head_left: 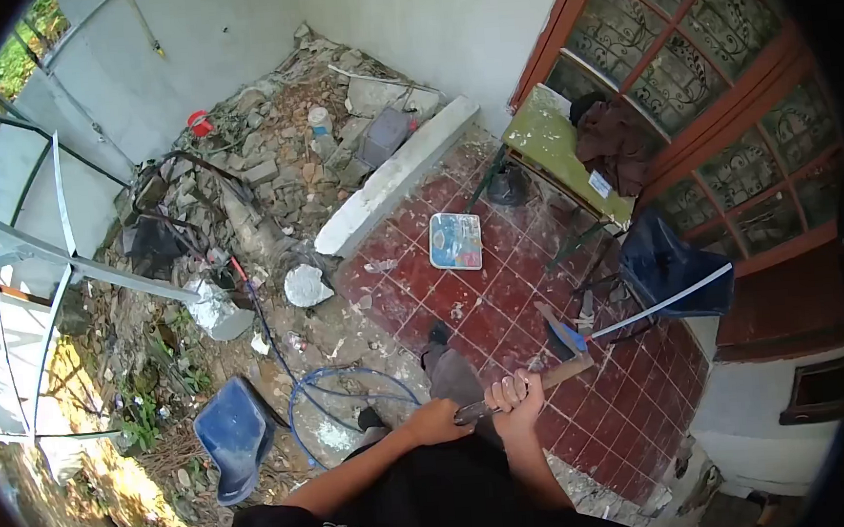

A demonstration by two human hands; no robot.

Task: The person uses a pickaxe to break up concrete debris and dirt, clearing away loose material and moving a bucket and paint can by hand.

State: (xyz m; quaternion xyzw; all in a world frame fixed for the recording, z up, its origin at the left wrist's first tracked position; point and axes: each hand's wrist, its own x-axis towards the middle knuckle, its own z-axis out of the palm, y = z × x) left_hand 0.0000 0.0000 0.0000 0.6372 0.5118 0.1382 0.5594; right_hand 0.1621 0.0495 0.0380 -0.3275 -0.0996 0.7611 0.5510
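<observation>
My left hand [440, 422] is wrapped round the dark lower end of a long-handled tool [568, 369]. Farther along the same handle, my right hand [512, 394] grips it with curled fingers. The tool points to the right, over the red tiled floor [504, 321], and a blue and grey piece [569, 336] shows at its far end. Whether that piece is joined to the handle I cannot tell. Both hands are close together in front of my body.
A white-edged tub lid [456, 242] lies on the tiles. Blue chairs [234, 438] stand left and right. A green table [546, 147] holds dark cloth. Rubble [287, 146] fills the back left beyond a concrete ledge [397, 179]. A blue hose [300, 409] coils near my feet.
</observation>
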